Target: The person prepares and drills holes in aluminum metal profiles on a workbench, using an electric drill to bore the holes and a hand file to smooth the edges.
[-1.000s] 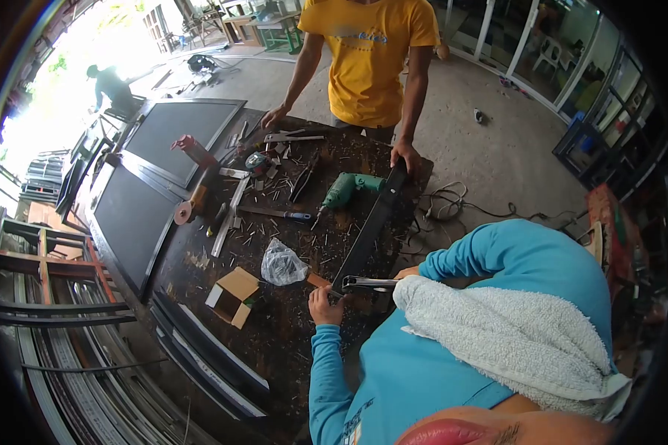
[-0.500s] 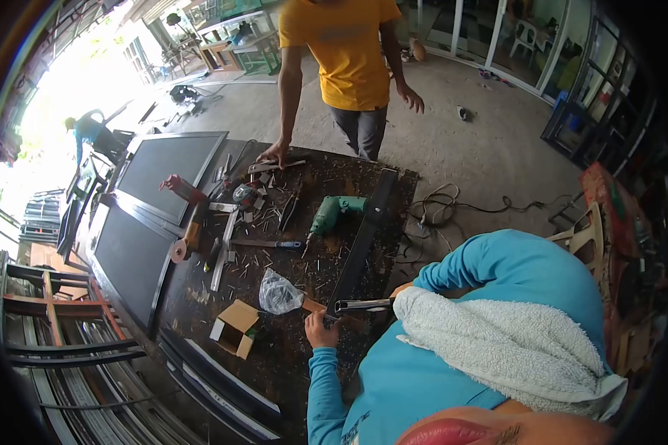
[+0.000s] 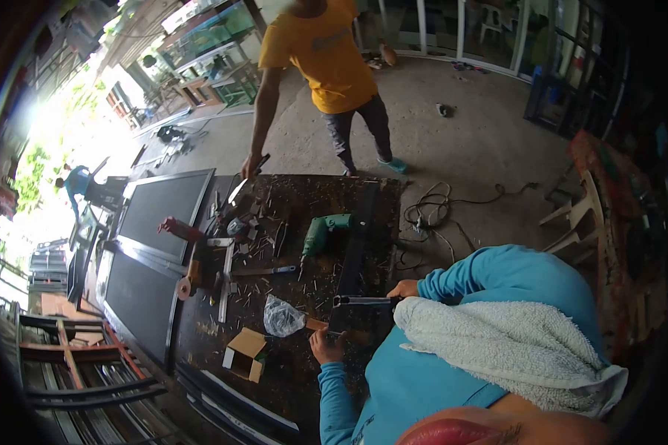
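Note:
My right hand (image 3: 404,289) is closed around the far end of a narrow dark metal piece with shiny edges (image 3: 364,301), held over the table's near edge. Its exact kind I cannot make out. Below and left of it, my left hand (image 3: 326,346) has its fingers bent together at a dark flat part; what they pinch is too small to name. Beside that hand lie a small brown cardboard piece (image 3: 316,325), a clear plastic bag (image 3: 283,317) with contents and an opened cardboard box (image 3: 245,352). A green power drill (image 3: 321,241) rests farther back, left of a long dark bar (image 3: 358,237).
An angle grinder (image 3: 191,280), a blue-handled file (image 3: 271,271) and scattered metal bits lie on the dark table (image 3: 274,400). Framed dark panels (image 3: 137,297) stand left. Across the table, a co-worker in a yellow shirt (image 3: 323,63) holds a tool. Cables (image 3: 434,211) coil on the floor.
The view has shifted, so the table sits lower. The co-worker's hand has risen from the table with a light-bladed tool. My hands keep nearly the same places.

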`<state>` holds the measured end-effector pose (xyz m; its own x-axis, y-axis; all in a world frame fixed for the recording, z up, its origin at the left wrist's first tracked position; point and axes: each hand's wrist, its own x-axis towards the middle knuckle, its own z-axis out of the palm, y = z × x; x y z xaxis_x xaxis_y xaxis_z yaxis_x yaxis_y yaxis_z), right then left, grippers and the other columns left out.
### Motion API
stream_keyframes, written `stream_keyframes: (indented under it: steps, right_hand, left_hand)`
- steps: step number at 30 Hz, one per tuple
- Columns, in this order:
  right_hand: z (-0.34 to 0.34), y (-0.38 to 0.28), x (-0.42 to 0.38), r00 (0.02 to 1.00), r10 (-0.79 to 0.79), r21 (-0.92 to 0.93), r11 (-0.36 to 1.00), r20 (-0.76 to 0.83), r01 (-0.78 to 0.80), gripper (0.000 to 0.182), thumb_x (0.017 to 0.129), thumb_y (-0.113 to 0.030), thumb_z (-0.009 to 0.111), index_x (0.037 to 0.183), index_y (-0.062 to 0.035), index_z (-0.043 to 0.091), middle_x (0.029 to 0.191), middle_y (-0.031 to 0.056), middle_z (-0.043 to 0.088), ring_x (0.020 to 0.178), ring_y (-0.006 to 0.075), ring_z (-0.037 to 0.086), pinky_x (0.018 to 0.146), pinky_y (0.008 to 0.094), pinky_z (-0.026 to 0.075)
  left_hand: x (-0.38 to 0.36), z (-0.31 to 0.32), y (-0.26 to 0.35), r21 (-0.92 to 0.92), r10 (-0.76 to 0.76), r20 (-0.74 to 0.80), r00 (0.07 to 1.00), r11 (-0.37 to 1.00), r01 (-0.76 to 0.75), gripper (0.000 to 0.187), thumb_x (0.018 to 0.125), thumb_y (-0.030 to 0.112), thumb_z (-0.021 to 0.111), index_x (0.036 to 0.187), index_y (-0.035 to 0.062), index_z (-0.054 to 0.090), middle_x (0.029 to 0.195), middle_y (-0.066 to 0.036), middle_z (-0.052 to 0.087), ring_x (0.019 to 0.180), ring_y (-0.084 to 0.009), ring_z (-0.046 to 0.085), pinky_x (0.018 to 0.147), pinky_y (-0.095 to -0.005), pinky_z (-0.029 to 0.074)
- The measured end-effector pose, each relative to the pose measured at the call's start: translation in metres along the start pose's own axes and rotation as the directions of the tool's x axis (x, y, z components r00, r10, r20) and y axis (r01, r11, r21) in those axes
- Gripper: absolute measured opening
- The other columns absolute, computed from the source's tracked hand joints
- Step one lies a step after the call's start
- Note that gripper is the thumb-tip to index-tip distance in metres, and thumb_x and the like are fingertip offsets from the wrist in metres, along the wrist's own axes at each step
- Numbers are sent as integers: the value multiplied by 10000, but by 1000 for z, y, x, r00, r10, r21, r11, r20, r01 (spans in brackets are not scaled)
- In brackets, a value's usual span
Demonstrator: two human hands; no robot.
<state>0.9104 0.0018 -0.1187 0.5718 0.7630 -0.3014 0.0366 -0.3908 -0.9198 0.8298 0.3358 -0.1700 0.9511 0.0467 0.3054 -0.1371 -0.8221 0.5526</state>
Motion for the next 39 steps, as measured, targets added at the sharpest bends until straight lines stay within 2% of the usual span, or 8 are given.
stream_keyframes:
  steps: [6,8,10,13,19,24,31,39]
  right_hand:
    - [-34,12,-88,883,-289,-427,897,-370,115,379,790,-362,670,1016,-58,644,875,172,658,848,353,629,799,440,492]
    - [-43,23,-139,918,-76,-638,741,-388,-209,386,787,-339,663,1040,-47,646,1014,192,651,953,382,605,842,468,480]
    - [-69,8,-168,798,582,-482,660,-157,-576,424,759,-333,687,1071,-49,653,1103,208,634,1037,375,589,873,465,474]
    - [-70,24,-189,643,741,-582,441,-195,-684,442,720,-306,706,1086,-63,660,1098,198,645,1043,363,599,881,462,472]
    - [-89,-12,-178,915,321,-510,760,-245,-403,247,681,-264,628,782,-41,666,741,184,655,749,352,643,690,482,481]
    - [-105,-78,-62,979,-96,-510,860,-181,-10,301,704,-205,641,925,-12,577,854,233,628,865,405,615,763,494,484]
    - [-101,-57,152,947,-283,-806,520,151,284,356,727,-245,641,1009,-30,603,930,221,623,950,404,608,814,482,491]
    - [-74,-53,175,877,-481,-875,414,23,250,352,728,-245,641,1020,-51,609,980,208,605,980,388,597,818,476,489]
  left_hand:
    - [2,2,0,-30,-18,18,1000,999,18,538,600,332,857,956,27,594,897,-145,578,932,-366,542,808,-478,444]
    - [3,-1,4,-59,-60,39,997,996,62,536,593,318,860,955,24,595,895,-142,577,934,-363,541,806,-478,443]
    - [2,-2,4,-71,-102,54,993,992,106,548,588,313,860,964,12,600,896,-147,571,936,-361,537,806,-479,435]
    - [-1,1,5,-86,-123,47,991,988,127,562,596,324,859,974,-2,602,907,-153,562,944,-360,531,817,-480,425]
    - [-7,11,-8,-41,-94,22,995,995,95,570,637,341,841,997,-10,572,941,-164,554,961,-371,522,836,-489,414]
    - [-6,10,-2,-9,-136,68,988,991,137,527,674,283,820,1048,8,569,979,-172,558,978,-362,533,841,-473,426]
    - [23,24,50,-84,-175,152,973,978,190,438,730,209,774,1064,14,570,990,-145,569,950,-302,548,809,-422,441]
    - [32,59,112,-305,-176,130,976,929,208,356,782,163,728,1058,9,564,971,-123,572,892,-258,549,763,-379,449]
